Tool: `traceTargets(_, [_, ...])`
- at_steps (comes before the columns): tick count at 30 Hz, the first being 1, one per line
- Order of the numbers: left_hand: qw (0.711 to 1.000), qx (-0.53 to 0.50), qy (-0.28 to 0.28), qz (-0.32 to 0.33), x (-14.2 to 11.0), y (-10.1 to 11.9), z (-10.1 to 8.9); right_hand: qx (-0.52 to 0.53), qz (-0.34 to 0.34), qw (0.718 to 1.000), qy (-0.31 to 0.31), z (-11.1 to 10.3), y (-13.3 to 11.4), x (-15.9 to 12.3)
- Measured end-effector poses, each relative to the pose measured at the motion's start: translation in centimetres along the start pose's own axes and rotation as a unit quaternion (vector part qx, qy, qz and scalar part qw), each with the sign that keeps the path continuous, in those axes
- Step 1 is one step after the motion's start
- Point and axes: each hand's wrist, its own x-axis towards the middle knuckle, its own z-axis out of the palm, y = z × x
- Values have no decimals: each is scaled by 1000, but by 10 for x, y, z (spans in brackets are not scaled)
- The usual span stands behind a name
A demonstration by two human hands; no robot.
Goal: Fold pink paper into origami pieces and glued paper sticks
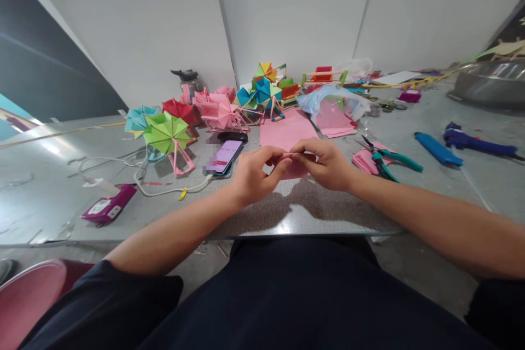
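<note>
Close together near the table's front edge, my left hand point(259, 172) and my right hand point(326, 163) pinch one small pink paper piece point(298, 170) between thumbs and fingertips. Its upper edge looks folded or rolled, though my fingers cover much of it. Just behind my hands lies a larger pink paper sheet point(281, 130). To the right of my right hand are a small stack of pink paper pieces point(364, 162) and teal-handled pliers point(400, 159), partly on top of it. A lit phone point(225, 157) lies left of my left hand.
Folded-paper wheel models, including a green one point(167, 132) and a pink one point(219, 109), crowd the back left. A plastic bag point(332, 101) sits behind. On the right are a blue glue gun point(478, 141), a blue tool point(438, 149) and a metal bowl point(492, 87). A purple power adapter point(110, 205) trails cables at left.
</note>
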Motion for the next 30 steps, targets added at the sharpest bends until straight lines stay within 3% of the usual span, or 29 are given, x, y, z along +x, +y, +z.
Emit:
traceTargets(6, [996, -63, -35, 49, 1, 2, -2, 141, 78, 987, 20, 5, 6, 0])
traceTargets(13, [997, -40, -7, 65, 0, -2, -1, 146, 75, 986, 10, 4, 8, -2])
traceTargets(21, [999, -2, 7, 43, -2, -2, 1, 40, -65, 992, 103, 8, -9, -3])
traceTargets(30, [998, 17, -4, 57, -1, 0, -1, 18, -130, 983, 126, 7, -22, -5])
